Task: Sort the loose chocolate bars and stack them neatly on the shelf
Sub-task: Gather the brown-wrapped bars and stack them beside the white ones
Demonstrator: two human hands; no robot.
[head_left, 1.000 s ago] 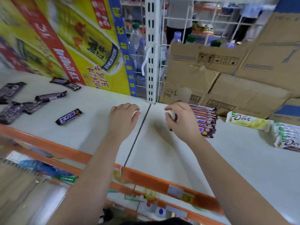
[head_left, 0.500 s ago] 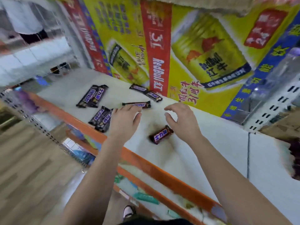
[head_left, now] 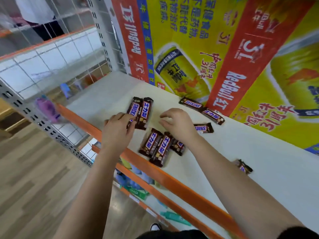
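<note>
Several brown Snickers bars lie loose on the white shelf. A pair of bars lies side by side at the far left; my left hand grips the near end of that pair. Three bars sit bunched near the orange front rail. My right hand hovers just above and behind them with fingers loosely curled, holding nothing. One bar pokes out from behind my right hand. Two more bars lie end to end against the poster. A single bar lies beside my right forearm.
A yellow and red drink poster forms the shelf's back wall. The orange front rail runs diagonally below the bars. A perforated grey upright and wire mesh stand to the left. Wood floor lies below, with lower shelves of goods.
The view has swung left from the stacked purple bars to the loose Snickers. Both hands moved left along the shelf; my left hand has taken hold of the leftmost pair.
</note>
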